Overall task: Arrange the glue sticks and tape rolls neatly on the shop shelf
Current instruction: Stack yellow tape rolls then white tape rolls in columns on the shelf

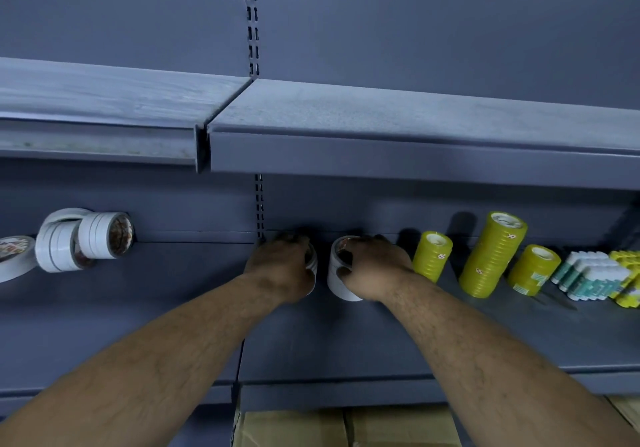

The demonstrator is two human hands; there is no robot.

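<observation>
Both my hands reach to the back of the grey shelf point(346, 339). My left hand point(282, 268) grips a stack of white tape rolls point(312, 270), mostly hidden under it. My right hand point(372, 270) grips a second white tape stack point(337, 280), thumb at its open core. Three yellow tape stacks stand to the right: a short one point(433, 256), a tall one point(491, 256) and another short one point(533, 270). Packs of glue sticks point(588, 275) lie at the far right. More white tape rolls point(83, 239) sit at the left.
An upper shelf point(381, 124) overhangs the working shelf, low above my hands. A slotted upright point(259, 204) divides the back panel. Yellow packs point(628, 280) lie at the right edge. Cardboard boxes point(311, 429) sit below the shelf front.
</observation>
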